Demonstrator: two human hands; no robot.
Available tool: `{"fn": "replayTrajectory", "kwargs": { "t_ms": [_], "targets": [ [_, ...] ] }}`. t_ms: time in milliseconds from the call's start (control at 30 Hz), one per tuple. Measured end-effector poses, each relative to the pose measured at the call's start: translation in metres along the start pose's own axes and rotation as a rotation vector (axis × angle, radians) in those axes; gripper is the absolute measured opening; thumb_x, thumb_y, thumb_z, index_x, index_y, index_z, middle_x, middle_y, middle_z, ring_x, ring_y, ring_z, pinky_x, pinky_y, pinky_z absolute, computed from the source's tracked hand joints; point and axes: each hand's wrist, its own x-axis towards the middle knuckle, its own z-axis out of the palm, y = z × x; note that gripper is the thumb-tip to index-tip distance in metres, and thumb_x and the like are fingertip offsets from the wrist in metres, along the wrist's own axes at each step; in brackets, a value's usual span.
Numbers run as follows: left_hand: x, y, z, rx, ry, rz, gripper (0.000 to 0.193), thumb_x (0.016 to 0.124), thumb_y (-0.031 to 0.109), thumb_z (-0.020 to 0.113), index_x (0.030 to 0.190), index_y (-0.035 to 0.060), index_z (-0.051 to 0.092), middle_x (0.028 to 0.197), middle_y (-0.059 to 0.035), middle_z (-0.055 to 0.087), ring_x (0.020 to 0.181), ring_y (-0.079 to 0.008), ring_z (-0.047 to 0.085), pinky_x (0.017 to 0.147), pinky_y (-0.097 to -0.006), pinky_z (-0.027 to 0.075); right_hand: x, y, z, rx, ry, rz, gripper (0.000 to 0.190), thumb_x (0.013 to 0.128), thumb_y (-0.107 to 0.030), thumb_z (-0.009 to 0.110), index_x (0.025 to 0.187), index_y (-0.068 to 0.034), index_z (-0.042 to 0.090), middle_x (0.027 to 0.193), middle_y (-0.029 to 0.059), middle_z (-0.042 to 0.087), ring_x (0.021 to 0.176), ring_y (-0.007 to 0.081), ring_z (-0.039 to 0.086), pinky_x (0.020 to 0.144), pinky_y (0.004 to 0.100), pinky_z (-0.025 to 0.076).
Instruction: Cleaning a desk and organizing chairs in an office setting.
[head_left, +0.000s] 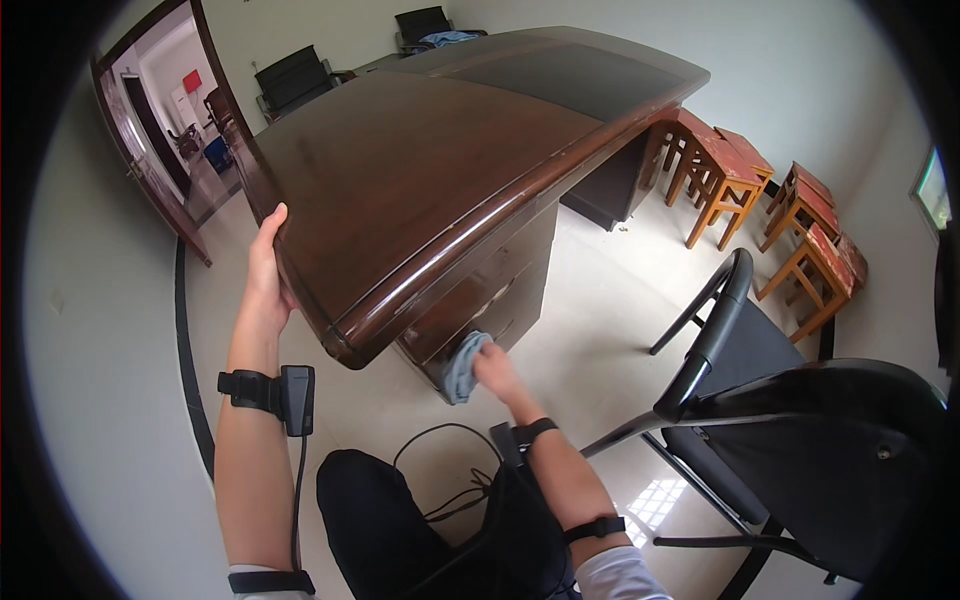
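Observation:
A large dark brown wooden desk (420, 165) fills the middle of the view. My left hand (271, 262) grips the left edge of its top, with the thumb up on the edge and the fingers hidden below. Under the overhang, my right hand (496, 369) holds a blue-grey cloth (465, 367) against the lower front of the drawer pedestal (517, 300). The cloth looks bunched, and some fingers of that hand are hidden or blurred.
A black armchair (795, 442) stands close on my right. Several wooden stools with worn red seats (724, 157) line the far right wall. Black chairs (292, 79) are behind the desk, and an open door (142, 165) is at the left. A cable (450, 426) hangs near my knees.

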Motion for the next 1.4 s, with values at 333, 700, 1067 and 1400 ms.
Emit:
{"fn": "replayTrajectory", "kwargs": {
  "t_ms": [333, 700, 1067, 1400],
  "targets": [
    [-0.003, 0.001, -0.011, 0.016, 0.032, 0.019, 0.074, 0.086, 0.066, 0.052, 0.13, 0.0065, 0.055, 0.117, -0.0134, 0.065, 0.1, -0.0262, 0.066, 0.063, -0.0419, 0.055, -0.037, -0.147, -0.055, 0.787, -0.686, -0.143, 0.021, 0.089, 0.001, 0.045, 0.089, 0.0, 0.066, 0.08, 0.0001, 0.065, 0.071, 0.009, 0.056, 0.069, 0.0259, 0.048],
    [-0.002, 0.003, -0.009, -0.092, -0.017, -0.03, 0.062, 0.092, 0.053, 0.055, 0.129, 0.0032, 0.057, 0.123, -0.0135, 0.063, 0.11, -0.0251, 0.061, 0.095, -0.0373, 0.048, 0.019, -0.082, 0.022, 0.798, 0.425, -0.207, 0.027, 0.091, -0.018, 0.056, 0.108, 0.002, 0.063, 0.081, 0.0129, 0.068, 0.072, 0.0158, 0.06, 0.07, 0.0333, 0.05],
    [-0.003, 0.003, -0.008, -0.094, 0.005, 0.002, 0.061, 0.092, 0.052, 0.054, 0.128, 0.003, 0.058, 0.121, -0.0136, 0.064, 0.107, -0.0246, 0.062, 0.094, -0.0371, 0.048, -0.067, -0.159, 0.063, 0.112, 0.361, -0.691, 0.015, 0.076, -0.004, 0.064, 0.088, -0.006, 0.055, 0.076, 0.0141, 0.058, 0.069, 0.0335, 0.06, 0.066, 0.0387, 0.051],
    [0.005, -0.001, -0.019, -0.089, 0.017, -0.035, 0.058, 0.092, 0.05, 0.055, 0.126, 0.003, 0.059, 0.119, -0.0133, 0.065, 0.107, -0.0245, 0.062, 0.094, -0.0372, 0.049, -0.014, -0.171, 0.032, 0.338, 0.583, -0.381, 0.014, 0.084, -0.012, 0.057, 0.094, -0.003, 0.052, 0.069, 0.0137, 0.056, 0.062, 0.0287, 0.057, 0.063, 0.0381, 0.048]
  ]
}}
